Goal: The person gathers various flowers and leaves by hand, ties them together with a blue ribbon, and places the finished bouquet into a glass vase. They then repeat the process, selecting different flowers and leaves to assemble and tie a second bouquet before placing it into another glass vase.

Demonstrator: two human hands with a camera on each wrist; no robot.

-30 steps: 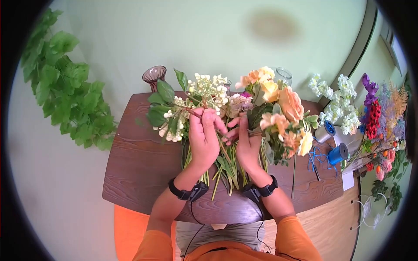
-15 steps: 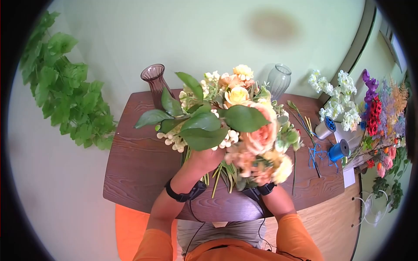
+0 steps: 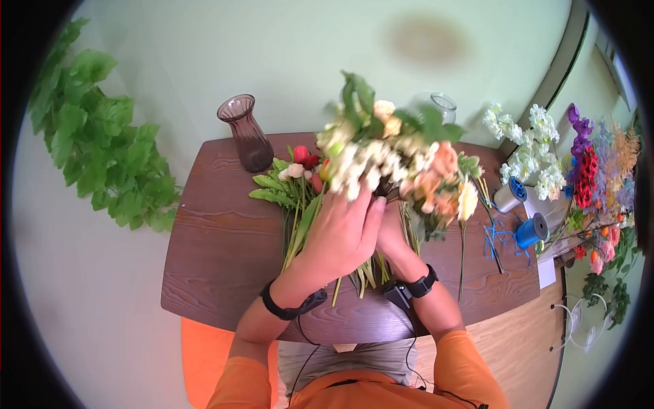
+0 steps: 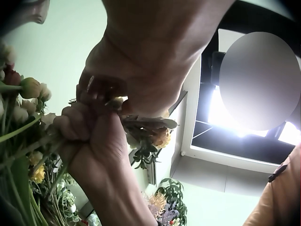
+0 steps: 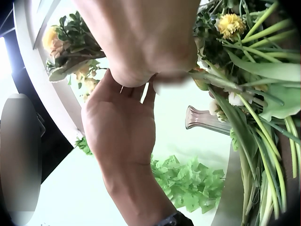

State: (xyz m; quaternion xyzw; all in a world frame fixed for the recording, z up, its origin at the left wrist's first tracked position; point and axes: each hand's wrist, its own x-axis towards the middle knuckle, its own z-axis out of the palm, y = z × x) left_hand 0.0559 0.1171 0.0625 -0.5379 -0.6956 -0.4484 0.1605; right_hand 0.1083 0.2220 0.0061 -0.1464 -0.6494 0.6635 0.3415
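Rose-and-berry bouquet (image 3: 422,180) rises above the right hand (image 3: 390,230), its curled fingers gripping; slackening could let it splay. Left hand (image 3: 344,232) adjoins, pinch or not I cannot tell.

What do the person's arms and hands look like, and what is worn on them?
Both short sleeves are orange. The left hand and right hand wear no gloves. Each arm has a black wrist strap with a small dark box and thin black cable.

A pale green wall (image 3: 306,54) is fronted by a dark wooden table (image 3: 211,259) (its grain plainly shown); light wood flooring (image 3: 511,344) is glimpsed below.
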